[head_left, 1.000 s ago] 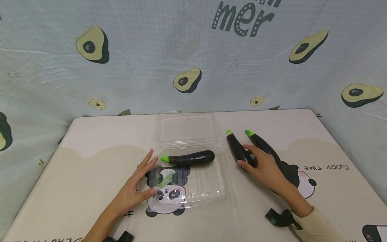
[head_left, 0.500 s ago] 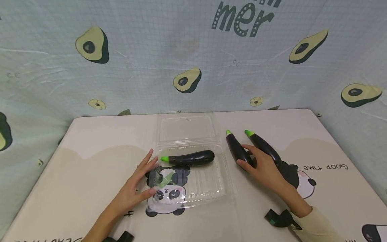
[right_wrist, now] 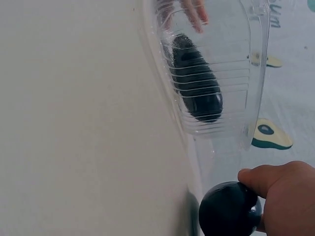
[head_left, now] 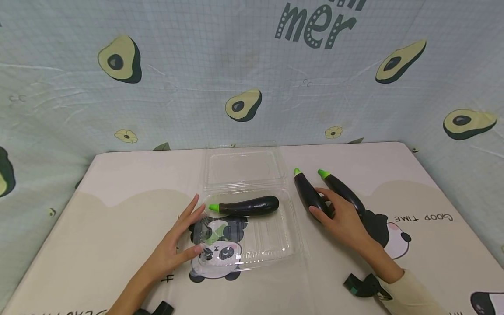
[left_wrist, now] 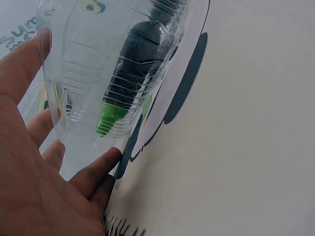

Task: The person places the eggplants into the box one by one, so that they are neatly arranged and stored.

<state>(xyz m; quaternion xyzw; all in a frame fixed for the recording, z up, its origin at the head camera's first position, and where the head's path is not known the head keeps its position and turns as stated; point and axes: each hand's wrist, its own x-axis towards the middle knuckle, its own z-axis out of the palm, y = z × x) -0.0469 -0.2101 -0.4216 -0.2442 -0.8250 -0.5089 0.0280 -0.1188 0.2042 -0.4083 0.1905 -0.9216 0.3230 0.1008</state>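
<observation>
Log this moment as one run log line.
left hand: at edge of clear container; right hand: grips middle eggplant; left eggplant: in container; lid: open; right eggplant: on table

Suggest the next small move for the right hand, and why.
Probably raise the gripped eggplant and shift it left over the clear container: the right hand holds it beside that container, the lid is open, and there's room nearer the person than the eggplant inside.

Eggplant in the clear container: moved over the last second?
No. In the head view, the eggplant shows no visible shift against the printed panda on the tabletop; its green tip points left as before.
</observation>
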